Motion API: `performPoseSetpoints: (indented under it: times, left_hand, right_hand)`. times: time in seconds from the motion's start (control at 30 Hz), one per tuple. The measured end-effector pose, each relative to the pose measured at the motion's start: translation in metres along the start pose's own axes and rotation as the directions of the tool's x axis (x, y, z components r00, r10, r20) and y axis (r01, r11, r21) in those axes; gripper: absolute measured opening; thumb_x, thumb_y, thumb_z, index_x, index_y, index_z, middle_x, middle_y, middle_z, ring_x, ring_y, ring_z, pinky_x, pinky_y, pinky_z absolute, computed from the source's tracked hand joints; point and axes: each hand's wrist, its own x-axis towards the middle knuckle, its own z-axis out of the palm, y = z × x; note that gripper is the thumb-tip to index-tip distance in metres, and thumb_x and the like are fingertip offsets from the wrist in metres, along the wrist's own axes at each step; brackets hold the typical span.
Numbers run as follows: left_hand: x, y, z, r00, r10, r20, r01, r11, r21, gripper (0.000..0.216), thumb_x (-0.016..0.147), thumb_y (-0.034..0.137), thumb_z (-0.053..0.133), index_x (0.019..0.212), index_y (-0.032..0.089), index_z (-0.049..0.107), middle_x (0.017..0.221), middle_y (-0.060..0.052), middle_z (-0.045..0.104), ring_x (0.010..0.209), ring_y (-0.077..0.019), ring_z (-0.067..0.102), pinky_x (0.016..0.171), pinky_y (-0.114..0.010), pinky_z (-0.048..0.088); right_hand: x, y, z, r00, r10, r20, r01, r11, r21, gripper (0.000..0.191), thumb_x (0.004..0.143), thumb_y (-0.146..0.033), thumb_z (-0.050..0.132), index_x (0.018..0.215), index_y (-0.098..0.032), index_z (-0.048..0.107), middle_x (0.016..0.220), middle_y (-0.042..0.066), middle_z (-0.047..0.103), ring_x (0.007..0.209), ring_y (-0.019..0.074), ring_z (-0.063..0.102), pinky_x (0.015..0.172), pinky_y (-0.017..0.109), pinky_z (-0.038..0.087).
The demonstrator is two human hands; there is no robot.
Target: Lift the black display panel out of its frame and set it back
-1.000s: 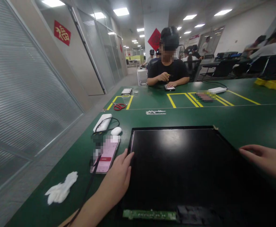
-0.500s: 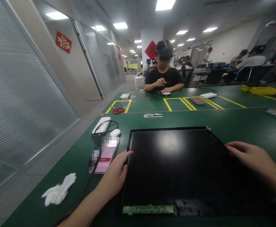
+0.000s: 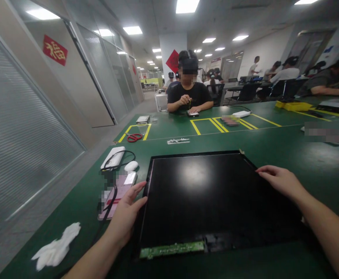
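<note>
A large black LCD panel (image 3: 216, 197) lies face up on the green table, with a narrow green circuit board (image 3: 172, 249) along its near edge. My left hand (image 3: 126, 211) grips the panel's left edge, fingertips against the frame and the thumb a little lower. At the upper right edge, my right hand (image 3: 280, 181) holds the frame between thumb and fingers. The undersides of the fingers are partly hidden.
Left of the panel are a phone (image 3: 115, 199), a white earbud case (image 3: 131, 166), a white power bank (image 3: 114, 158) with a black cable, and crumpled tissue (image 3: 56, 248). Red-handled scissors (image 3: 135, 138) lie farther off. Across the table, a person (image 3: 189, 95) works on a small device.
The view has turned right, so everything sits farther left. My left index finger has drawn back from the panel's face to its edge. My right hand stays on the right edge.
</note>
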Motion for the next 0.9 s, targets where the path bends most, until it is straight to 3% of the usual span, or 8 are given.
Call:
performPoseSetpoints:
  times: [0.1, 0.23, 0.3, 0.47, 0.67, 0.9]
  left_hand:
    - [0.001, 0.0006, 0.0042, 0.998, -0.058, -0.011, 0.057, 0.994, -0.089, 0.047, 0.069, 0.003, 0.068, 0.113, 0.021, 0.067, 0.138, -0.008, 0.062, 0.091, -0.0205, 0.074, 0.067, -0.025, 0.06]
    - [0.0031, -0.0031, 0.0049, 0.983, -0.177, 0.056, 0.183, 0.973, -0.141, 0.059, 0.08, 0.007, 0.064, 0.136, 0.025, 0.055, 0.091, -0.006, 0.077, 0.064, -0.018, 0.073, 0.055, -0.026, 0.059]
    - [0.0033, -0.0052, 0.0041, 0.979, -0.189, 0.075, 0.199, 0.967, -0.16, 0.063, 0.081, 0.009, 0.067, 0.14, 0.027, 0.052, 0.083, -0.004, 0.076, 0.062, -0.0186, 0.073, 0.056, -0.027, 0.059]
    - [0.0028, -0.0062, 0.0035, 0.984, -0.156, 0.085, 0.168, 0.973, -0.157, 0.069, 0.075, 0.012, 0.078, 0.138, 0.027, 0.055, 0.092, -0.004, 0.078, 0.067, -0.0185, 0.074, 0.06, -0.026, 0.061]
    - [0.0003, -0.0043, 0.0035, 0.982, -0.151, 0.117, 0.162, 0.982, -0.095, 0.061, 0.071, 0.017, 0.082, 0.129, 0.022, 0.064, 0.099, -0.006, 0.078, 0.076, -0.0204, 0.075, 0.059, -0.023, 0.059]
    - [-0.0011, -0.0051, 0.0031, 0.969, -0.135, 0.207, 0.158, 0.982, -0.102, 0.053, 0.076, 0.014, 0.071, 0.128, 0.022, 0.066, 0.103, -0.004, 0.078, 0.093, -0.023, 0.074, 0.078, -0.029, 0.06]
  right_hand:
    - [-0.0017, -0.0021, -0.0009, 1.0, -0.003, 0.004, 0.003, 1.0, -0.03, 0.023, 0.053, -0.039, 0.049, 0.065, -0.029, 0.066, 0.06, -0.003, 0.06, 0.056, 0.014, 0.052, 0.054, 0.027, 0.035]
    - [-0.0036, -0.0043, -0.0018, 1.0, -0.005, 0.014, 0.006, 0.998, -0.058, 0.025, 0.055, -0.041, 0.048, 0.068, -0.029, 0.066, 0.061, -0.003, 0.059, 0.057, 0.0142, 0.052, 0.055, 0.028, 0.035]
    - [-0.0042, -0.0054, -0.0026, 1.0, -0.003, 0.021, 0.005, 0.997, -0.073, 0.026, 0.055, -0.041, 0.048, 0.069, -0.029, 0.066, 0.061, -0.003, 0.059, 0.056, 0.0145, 0.051, 0.054, 0.028, 0.035]
    - [-0.0049, -0.0083, -0.0052, 0.998, 0.027, 0.051, -0.022, 0.994, -0.104, 0.026, 0.055, -0.041, 0.047, 0.07, -0.03, 0.066, 0.062, -0.002, 0.059, 0.056, 0.0156, 0.051, 0.053, 0.029, 0.035]
    - [-0.0044, -0.0081, -0.0045, 0.998, 0.009, 0.064, -0.002, 0.994, -0.11, 0.03, 0.056, -0.042, 0.047, 0.076, -0.031, 0.067, 0.063, -0.002, 0.06, 0.057, 0.0155, 0.052, 0.054, 0.029, 0.036]
    - [-0.0046, -0.0104, -0.0059, 0.998, 0.011, 0.066, -0.002, 0.992, -0.126, 0.031, 0.057, -0.04, 0.047, 0.078, -0.031, 0.068, 0.065, -0.002, 0.061, 0.059, 0.0155, 0.052, 0.056, 0.029, 0.036]
